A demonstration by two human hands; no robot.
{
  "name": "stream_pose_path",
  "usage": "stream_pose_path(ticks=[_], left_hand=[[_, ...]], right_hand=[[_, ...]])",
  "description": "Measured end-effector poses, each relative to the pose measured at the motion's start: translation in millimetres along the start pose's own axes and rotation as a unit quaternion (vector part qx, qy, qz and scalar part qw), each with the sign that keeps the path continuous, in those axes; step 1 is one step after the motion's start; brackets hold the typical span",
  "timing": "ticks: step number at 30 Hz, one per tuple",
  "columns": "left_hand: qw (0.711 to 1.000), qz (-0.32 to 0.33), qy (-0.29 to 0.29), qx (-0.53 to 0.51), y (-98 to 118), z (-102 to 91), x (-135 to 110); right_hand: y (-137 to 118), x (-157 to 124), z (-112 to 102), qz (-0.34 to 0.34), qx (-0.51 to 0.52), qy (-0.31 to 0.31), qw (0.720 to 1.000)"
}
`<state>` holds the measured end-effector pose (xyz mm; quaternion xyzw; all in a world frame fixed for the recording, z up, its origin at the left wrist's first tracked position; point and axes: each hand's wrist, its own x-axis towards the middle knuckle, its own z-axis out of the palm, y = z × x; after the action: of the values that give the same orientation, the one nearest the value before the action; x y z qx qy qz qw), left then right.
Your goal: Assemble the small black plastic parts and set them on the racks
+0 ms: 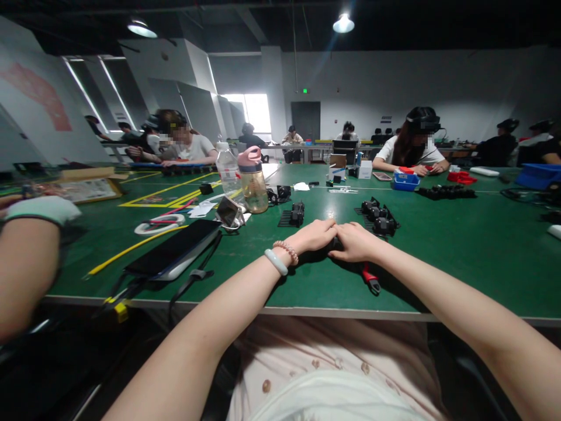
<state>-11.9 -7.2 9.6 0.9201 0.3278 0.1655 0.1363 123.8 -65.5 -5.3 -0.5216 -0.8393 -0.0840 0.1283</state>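
My left hand [316,235], with a bead bracelet and a pale bangle at the wrist, meets my right hand [356,241] above the green table. Both hands are closed, fingers bent inward and fingertips touching. Between and under them a small black part [335,244] shows, mostly covered by the fingers. Just below my right hand lies a red-handled tool [370,278] with a dark metal tip. Beyond the hands sit a black finned part [293,215] on the left and a cluster of black parts [377,216] on the right.
Left of my arms are a black-screened device [173,248] with a strap, a yellow strip [135,251], a white ring [160,224], a clear bottle [228,169] and an amber bottle [254,190]. A co-worker's arm [30,251] reaches in at far left. Opposite stands a blue bin [405,180].
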Motion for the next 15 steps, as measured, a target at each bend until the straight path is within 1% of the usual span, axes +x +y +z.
stream_pose_path(ticks=[5, 10, 15], left_hand=[[1.000, -0.004, -0.005, 0.003, -1.0, -0.2, 1.1], [0.999, 0.029, -0.012, 0.008, -4.7, 1.2, 3.2], [1.000, 0.023, -0.003, 0.009, -8.5, 3.0, 3.8]], right_hand=[[1.2, 1.7, 0.6, -0.002, 0.008, -0.014, 1.000], [1.3, 2.2, -0.3, 0.003, 0.019, -0.016, 1.000], [2.8, 3.4, 0.8, -0.005, 0.026, -0.018, 0.999]])
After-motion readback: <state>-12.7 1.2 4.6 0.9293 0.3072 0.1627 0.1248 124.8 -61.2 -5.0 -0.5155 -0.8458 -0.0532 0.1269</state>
